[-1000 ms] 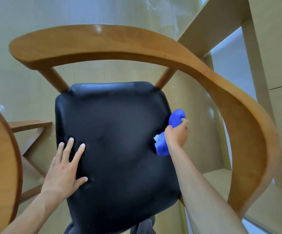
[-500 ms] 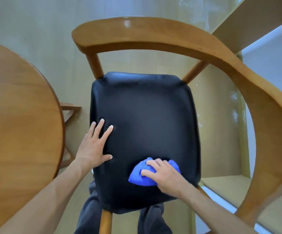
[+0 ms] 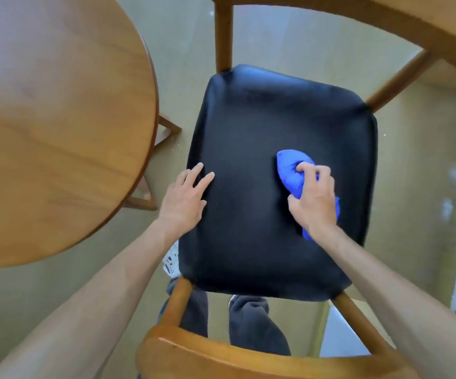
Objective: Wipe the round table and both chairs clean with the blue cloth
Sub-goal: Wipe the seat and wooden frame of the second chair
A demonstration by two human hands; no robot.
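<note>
On the black chair seat (image 3: pixel 276 187), the right hand (image 3: pixel 313 199) grips the bunched blue cloth (image 3: pixel 289 170), mid-wipe. Left hand (image 3: pixel 184 199) rests flat, fingers straight, at the seat's edge. Round table (image 3: pixel 57 119) adjacent; its condition and the second chair's cannot be judged.

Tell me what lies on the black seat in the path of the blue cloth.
Nothing visible. The right hand grips the blue cloth on the black seat; the left hand rests only at its left edge.
</note>
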